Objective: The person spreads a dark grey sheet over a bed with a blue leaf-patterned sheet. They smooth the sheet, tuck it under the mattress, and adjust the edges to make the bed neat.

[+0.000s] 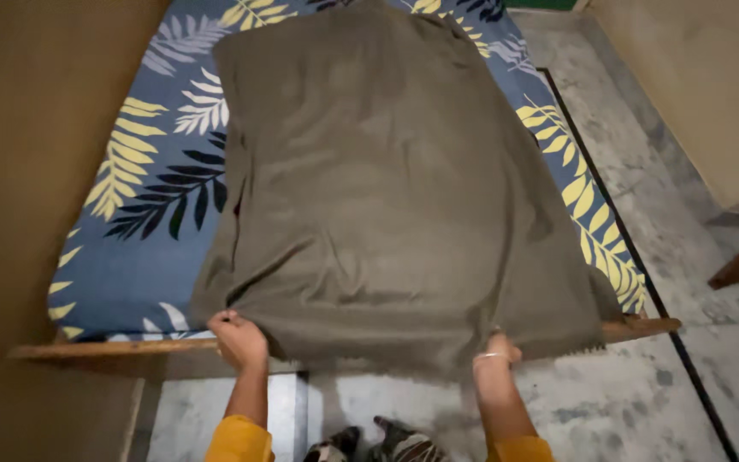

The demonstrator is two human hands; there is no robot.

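Grey mottled stone floor runs along the right of a bed dressed in a blue sheet printed with yellow, white and dark leaves, and a plain tan wall closes the left side. Spread over the middle of that bed lies a grey-brown blanket, reaching from the far end to the near wooden edge, where its fringed hem hangs slightly over. At the near left corner of the blanket the left hand is closed in a fist-like grip on the cloth. At the near right corner the right hand, with a thin bangle at its wrist, is likewise closed on the hem. Both forearms come out of mustard-yellow sleeves. Below, between the arms, patterned footwear shows on the floor.
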